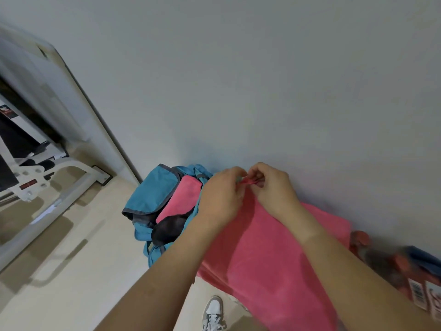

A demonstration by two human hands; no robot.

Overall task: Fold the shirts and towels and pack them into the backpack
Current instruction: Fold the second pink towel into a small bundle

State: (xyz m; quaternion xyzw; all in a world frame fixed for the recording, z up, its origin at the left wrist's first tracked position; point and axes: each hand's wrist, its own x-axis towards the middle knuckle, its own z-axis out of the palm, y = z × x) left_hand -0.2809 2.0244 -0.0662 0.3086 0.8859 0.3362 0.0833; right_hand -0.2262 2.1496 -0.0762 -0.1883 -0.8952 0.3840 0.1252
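Beige floor (71,271) meets white wall (262,80). Left hand (222,197) and right hand (272,185) both pinch the top edge of the hanging pink towel (262,247), beside the open teal backpack (152,189) holding a folded pink cloth (181,199).

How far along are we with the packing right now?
Done: one folded pink towel lies in the open blue backpack. In hand: left hand and right hand pinch the top edge of a second pink towel, hanging loose. Left: finish folding it, pack it.
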